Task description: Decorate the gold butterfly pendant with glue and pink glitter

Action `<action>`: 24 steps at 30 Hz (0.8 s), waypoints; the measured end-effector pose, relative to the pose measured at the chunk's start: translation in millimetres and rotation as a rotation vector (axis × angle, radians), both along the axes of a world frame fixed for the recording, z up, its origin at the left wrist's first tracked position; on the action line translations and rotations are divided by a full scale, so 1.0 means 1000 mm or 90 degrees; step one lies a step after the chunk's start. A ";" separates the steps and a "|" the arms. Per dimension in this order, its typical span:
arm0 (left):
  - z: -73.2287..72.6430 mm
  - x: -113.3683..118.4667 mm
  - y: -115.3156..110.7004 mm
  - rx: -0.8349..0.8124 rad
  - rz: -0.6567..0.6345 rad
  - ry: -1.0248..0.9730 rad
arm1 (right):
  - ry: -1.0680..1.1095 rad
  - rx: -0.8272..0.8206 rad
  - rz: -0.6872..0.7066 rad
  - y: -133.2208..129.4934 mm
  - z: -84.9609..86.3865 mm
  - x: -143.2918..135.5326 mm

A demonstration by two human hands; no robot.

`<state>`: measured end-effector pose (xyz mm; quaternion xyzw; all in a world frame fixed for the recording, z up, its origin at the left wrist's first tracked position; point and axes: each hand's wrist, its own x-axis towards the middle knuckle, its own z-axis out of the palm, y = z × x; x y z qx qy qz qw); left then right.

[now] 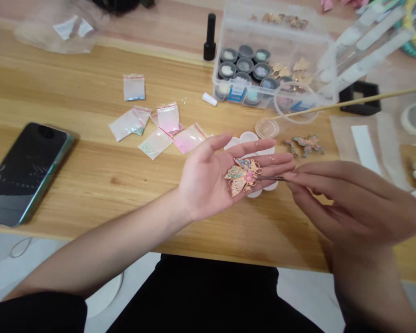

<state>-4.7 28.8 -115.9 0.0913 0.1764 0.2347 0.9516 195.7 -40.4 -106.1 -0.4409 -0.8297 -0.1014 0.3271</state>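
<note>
My left hand [206, 182] lies palm up with its fingers stretched out. Across that palm rests a gold butterfly ornament [240, 176], its wings filled with blue, green and pale glittery bits around a pink flower. My right hand [357, 199] is closed around slim dark metal tweezers [276, 178], whose tips meet the ornament beside the flower. Partly hidden beneath my left fingers is a white petal-shaped palette [248, 137]. Just beyond the fingertips, another colourful butterfly piece [308, 144] sits on the table.
Small zip bags [190, 138] of coloured bits lie left of centre. A phone [26, 173] is at far left. Behind my hands stand a clear box [275, 34] with pots and gold pieces, and a black bottle [210, 39]. A thin stick [364, 99] slants in from the right.
</note>
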 end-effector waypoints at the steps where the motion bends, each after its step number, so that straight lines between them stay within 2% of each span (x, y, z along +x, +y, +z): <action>1: 0.000 0.000 0.000 0.001 0.000 0.003 | -0.003 0.000 0.000 0.000 0.000 0.000; 24: 0.004 0.001 0.001 -0.007 0.011 0.038 | 0.011 -0.023 -0.033 -0.002 0.005 -0.005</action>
